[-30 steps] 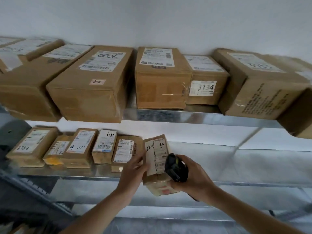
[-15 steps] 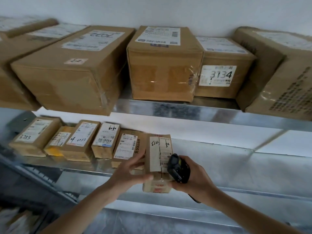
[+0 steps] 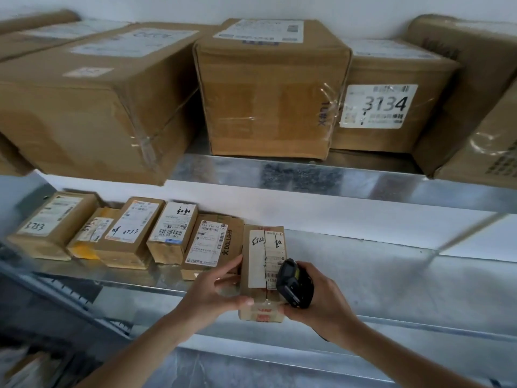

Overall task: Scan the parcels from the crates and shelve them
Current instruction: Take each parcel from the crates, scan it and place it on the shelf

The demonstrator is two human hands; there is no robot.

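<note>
Item: my left hand [image 3: 216, 292], reaching up from 7 o'clock, fingers and thumb curled round the small parcel's [image 3: 261, 273] left edge. Item: my right hand [image 3: 316, 299], from 5 o'clock, gripping a black scanner [image 3: 293, 282] against the parcel's right side. Parcel on the lower shelf [image 3: 391, 278], just right of the parcel row [image 3: 126, 233].

A single head-worn wide-angle view looks forward and slightly down, close to a two-tier metal rack. The upper shelf [image 3: 307, 177] spans the top half of the frame, the lower shelf [image 3: 391, 275] crosses the middle, and both forearms enter from the bottom edge. Straight lines bow near the frame's corners.
</note>
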